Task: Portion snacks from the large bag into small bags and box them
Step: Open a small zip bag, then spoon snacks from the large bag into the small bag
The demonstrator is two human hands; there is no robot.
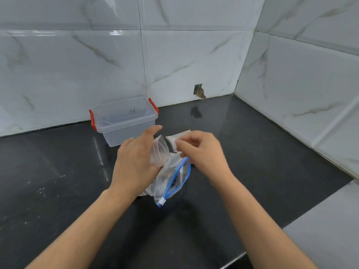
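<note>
- Head view: my left hand (pixel 136 162) cups a small clear plastic bag (pixel 160 152); my right hand (pixel 200 150) pinches its rim.
- The large blue-zippered clear bag (pixel 172 181) stands unsupported on the black countertop (pixel 58 181); tipping would likely spill snacks.
- The clear lidded box with red latches (pixel 124 121) sits closed behind.

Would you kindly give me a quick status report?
Left hand holds small clear bag; right hand pinches its edge. Zip bag beneath. Lidded box behind, unobstructed.

One box (pixel 124 121), two bags (pixel 171 179), two hands (pixel 136 162).
</note>
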